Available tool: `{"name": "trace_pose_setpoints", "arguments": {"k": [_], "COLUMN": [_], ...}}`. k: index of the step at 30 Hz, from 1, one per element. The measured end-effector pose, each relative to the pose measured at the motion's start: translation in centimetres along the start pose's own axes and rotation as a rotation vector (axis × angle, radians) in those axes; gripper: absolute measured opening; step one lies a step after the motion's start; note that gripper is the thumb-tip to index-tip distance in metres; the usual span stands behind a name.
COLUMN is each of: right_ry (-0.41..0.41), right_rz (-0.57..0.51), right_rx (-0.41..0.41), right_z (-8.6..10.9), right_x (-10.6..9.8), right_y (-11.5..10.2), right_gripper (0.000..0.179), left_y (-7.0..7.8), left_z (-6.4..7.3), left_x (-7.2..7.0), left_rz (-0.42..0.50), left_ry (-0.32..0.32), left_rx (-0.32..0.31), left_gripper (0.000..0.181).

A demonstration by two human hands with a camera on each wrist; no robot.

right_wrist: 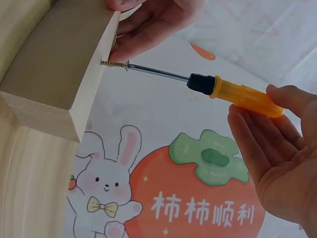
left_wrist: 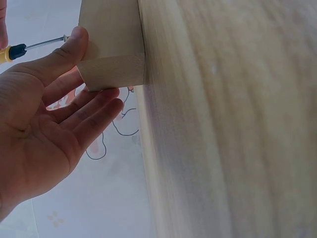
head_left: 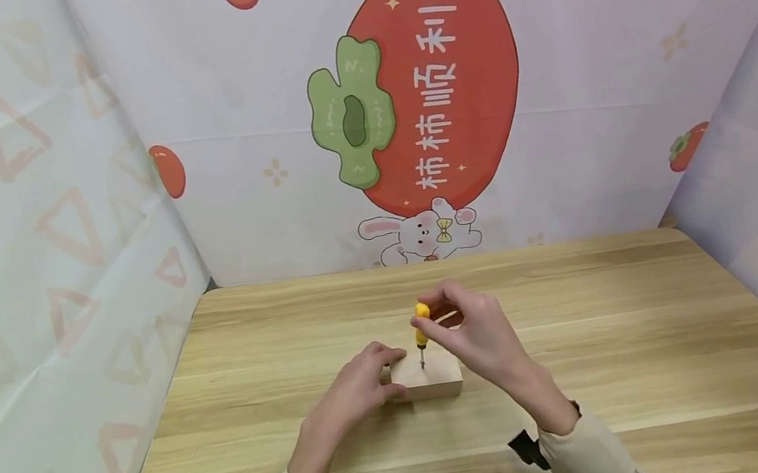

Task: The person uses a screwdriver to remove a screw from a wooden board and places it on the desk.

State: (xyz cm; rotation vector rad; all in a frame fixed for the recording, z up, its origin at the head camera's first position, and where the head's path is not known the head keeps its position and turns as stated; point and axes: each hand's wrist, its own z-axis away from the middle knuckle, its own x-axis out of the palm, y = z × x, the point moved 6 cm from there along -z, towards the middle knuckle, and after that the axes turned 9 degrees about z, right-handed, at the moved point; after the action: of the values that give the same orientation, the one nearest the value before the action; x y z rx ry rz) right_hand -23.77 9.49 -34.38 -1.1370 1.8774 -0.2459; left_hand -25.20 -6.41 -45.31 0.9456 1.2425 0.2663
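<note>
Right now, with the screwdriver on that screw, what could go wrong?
Much of the screw's thread shows outside the wooden block, so it might lean and go in crooked. The screwdriver could also slip off the screw head, perhaps jabbing the left hand, which grips the block close by.

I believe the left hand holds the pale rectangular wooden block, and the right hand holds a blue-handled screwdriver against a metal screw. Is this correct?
Not quite: the right hand holds a yellow-handled screwdriver, not blue, against the metal screw, as the right wrist view shows. The left hand does hold the pale wooden block.
</note>
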Motion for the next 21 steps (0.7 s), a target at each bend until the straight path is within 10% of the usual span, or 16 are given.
{"name": "trace_pose_setpoints", "arguments": {"k": [14, 21], "right_ry": [-0.049, -0.039], "right_rz": [-0.109, 0.075], "right_rx": [-0.015, 0.026], "right_z": [0.08, 0.19], "right_x": [0.27, -0.09], "right_y": [-0.13, -0.34], "right_gripper": [0.015, 0.022], "left_y": [-0.27, -0.07], "left_z": [0.05, 0.13], "left_x": [-0.05, -0.01], "left_rz": [0.010, 0.016], "left_ry": [0.010, 0.012], "left_rx": [0.003, 0.000], "left_gripper": [0.053, 0.052]}}
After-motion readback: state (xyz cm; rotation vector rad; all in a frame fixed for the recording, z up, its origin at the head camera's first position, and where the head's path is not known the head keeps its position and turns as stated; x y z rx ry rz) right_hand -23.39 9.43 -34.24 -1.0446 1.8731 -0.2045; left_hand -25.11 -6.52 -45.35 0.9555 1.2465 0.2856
